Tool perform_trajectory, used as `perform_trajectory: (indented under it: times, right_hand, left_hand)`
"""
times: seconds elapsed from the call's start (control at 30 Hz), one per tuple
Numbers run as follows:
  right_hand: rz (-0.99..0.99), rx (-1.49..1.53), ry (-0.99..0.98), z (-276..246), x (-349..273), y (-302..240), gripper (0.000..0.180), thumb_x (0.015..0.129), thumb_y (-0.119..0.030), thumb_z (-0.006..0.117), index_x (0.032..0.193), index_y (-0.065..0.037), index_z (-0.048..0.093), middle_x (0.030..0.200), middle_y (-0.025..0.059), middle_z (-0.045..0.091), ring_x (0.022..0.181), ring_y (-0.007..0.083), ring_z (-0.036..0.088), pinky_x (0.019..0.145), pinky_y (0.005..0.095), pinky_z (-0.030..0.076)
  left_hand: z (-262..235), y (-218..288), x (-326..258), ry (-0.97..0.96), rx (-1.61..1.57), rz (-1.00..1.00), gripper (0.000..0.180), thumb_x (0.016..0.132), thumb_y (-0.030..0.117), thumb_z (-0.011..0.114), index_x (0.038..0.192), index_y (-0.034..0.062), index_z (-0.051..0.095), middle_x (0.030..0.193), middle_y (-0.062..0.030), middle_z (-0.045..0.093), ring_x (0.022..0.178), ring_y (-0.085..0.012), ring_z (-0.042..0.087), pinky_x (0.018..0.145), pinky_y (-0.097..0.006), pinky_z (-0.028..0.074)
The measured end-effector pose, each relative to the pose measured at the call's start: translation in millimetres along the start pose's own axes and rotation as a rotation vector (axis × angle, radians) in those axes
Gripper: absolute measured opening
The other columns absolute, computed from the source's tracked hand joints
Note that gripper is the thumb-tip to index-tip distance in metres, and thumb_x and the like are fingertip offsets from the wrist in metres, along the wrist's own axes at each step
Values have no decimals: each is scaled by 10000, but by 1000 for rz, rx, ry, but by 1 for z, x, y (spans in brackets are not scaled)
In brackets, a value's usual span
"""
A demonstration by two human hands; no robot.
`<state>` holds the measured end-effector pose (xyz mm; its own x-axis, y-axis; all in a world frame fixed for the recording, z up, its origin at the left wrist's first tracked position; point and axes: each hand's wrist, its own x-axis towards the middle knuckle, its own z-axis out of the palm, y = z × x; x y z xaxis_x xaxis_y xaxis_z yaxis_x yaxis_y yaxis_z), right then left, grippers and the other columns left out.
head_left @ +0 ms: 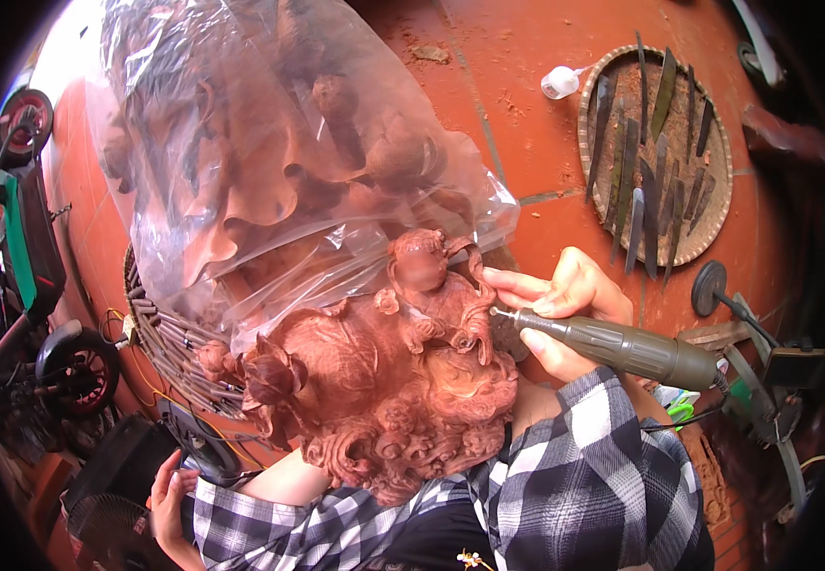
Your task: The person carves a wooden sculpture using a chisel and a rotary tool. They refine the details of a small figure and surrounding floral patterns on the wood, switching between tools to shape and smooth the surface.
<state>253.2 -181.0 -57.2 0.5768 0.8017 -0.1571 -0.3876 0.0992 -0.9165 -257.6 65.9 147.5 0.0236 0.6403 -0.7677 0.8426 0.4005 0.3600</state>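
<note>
My right hand (pixel 579 295) grips an olive-green rotary carving handpiece (pixel 631 350) like a pen. Its thin metal tip is beside the arm of a small carved figure (pixel 422 266), and a fingertip rests at the wood's edge. The figure belongs to a large reddish-brown wood carving (pixel 331 352) close to my body, with swirls and rounded forms. Clear plastic sheeting (pixel 269 124) drapes over the carving's far part. Down at the lower left, my left hand (pixel 172 504) is away from the carving, fingers raised and apart beside dark equipment; nothing shows in it.
A round woven tray (pixel 584 124) of flat metal files lies at the far right, beside a small white bottle (pixel 560 83). Many rod-shaped tools (pixel 169 343) fill a basket left of the carving. Wheeled items (pixel 27 124) stand at the left; cables (pixel 146 381) run nearby.
</note>
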Motion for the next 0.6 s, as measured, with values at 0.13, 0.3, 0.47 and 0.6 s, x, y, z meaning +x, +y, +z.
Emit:
perform_trajectory:
  times: [0.13, 0.3, 0.47, 0.6]
  right_hand:
    - [-11, -5, -3, -1, -1, 1, 257, 805, 43, 739, 925, -26, 522, 987, 70, 468, 1205, 525, 609, 1074, 614, 504]
    - [-1, -29, -6, -1, -1, 0, 261, 807, 47, 744, 929, -29, 527, 987, 67, 474, 1208, 530, 607, 1071, 606, 510]
    - [-2, -52, -11, -2, -2, -1, 270, 808, 47, 752, 929, -36, 526, 981, 63, 478, 1204, 526, 613, 1065, 601, 516]
    - [-25, -53, -36, -4, 0, 3, 267, 815, 39, 752, 931, -37, 524, 979, 63, 476, 1197, 524, 617, 1058, 597, 524]
  left_hand:
    - [1, 1, -1, 12, 6, -5, 492, 1068, 244, 568, 1495, 10, 493, 1071, -123, 731, 949, -134, 670, 892, -273, 525]
    - [0, 2, 0, 11, 10, -4, 492, 1065, 233, 569, 1494, 4, 493, 1070, -122, 731, 945, -131, 669, 888, -270, 525]
    - [2, 6, 0, 23, 29, -9, 495, 1061, 227, 576, 1491, -4, 496, 1065, -120, 730, 943, -128, 668, 880, -266, 523]
    - [4, 5, 0, 30, 13, -26, 498, 1060, 228, 579, 1491, -7, 494, 1063, -117, 727, 940, -126, 665, 879, -263, 520]
